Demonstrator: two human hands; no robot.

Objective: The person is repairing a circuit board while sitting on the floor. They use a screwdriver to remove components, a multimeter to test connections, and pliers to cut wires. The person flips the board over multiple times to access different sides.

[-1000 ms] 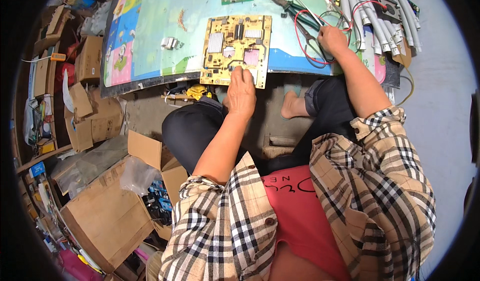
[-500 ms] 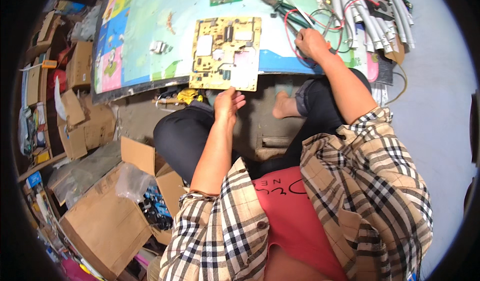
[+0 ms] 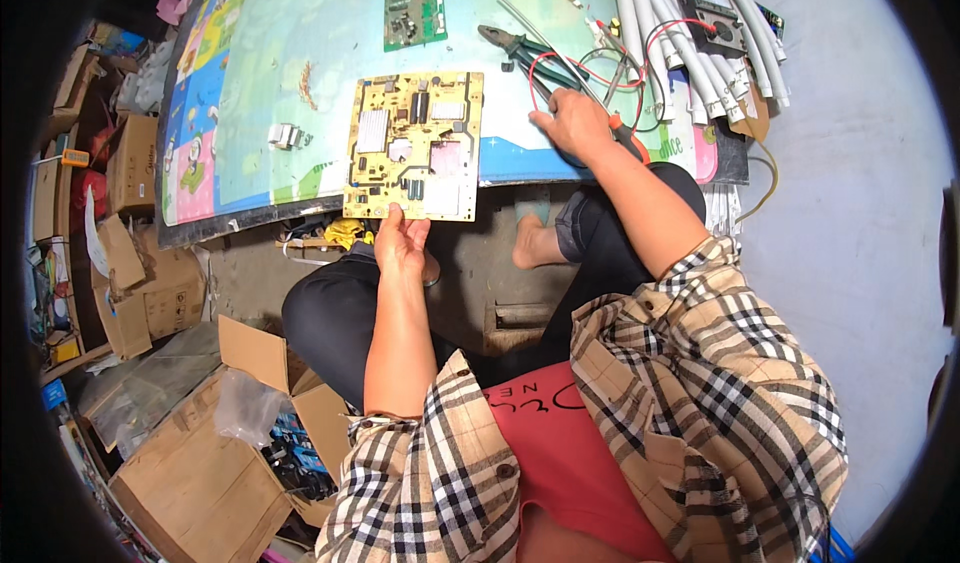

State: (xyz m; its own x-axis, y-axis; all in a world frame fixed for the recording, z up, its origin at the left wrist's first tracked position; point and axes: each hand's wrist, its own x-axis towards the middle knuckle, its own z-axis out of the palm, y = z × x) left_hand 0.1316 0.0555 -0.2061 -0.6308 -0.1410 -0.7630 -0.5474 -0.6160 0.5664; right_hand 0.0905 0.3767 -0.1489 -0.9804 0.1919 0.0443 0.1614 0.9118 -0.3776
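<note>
My left hand point(image 3: 403, 237) grips the lower edge of the yellow circuit board point(image 3: 412, 143), thumb on top, at the front of the mat-covered table point(image 3: 260, 93). My right hand point(image 3: 568, 121) is curled over tools right of the board; what it grips, if anything, is hidden. Around it lie green-handled pliers point(image 3: 500, 41), an orange-handled tool point(image 3: 630, 140), a long thin metal rod point(image 3: 527, 25) and red and black test leads point(image 3: 542, 58). A green circuit board point(image 3: 412, 8) lies farther back; a small metal part point(image 3: 284, 137) rests left of the yellow board.
A multimeter point(image 3: 708, 15) lies among grey-white tubes point(image 3: 650, 8) at the back right. Cardboard boxes point(image 3: 140, 163) and shelves line the left, with an open box point(image 3: 315, 423) at lower left. My bent legs are under the table's front edge. A pale surface runs along the right.
The view has shifted, so the scene appears lower and farther left. My left fingers moved from on top of the board to its front edge; my right hand moved left and down over the tools.
</note>
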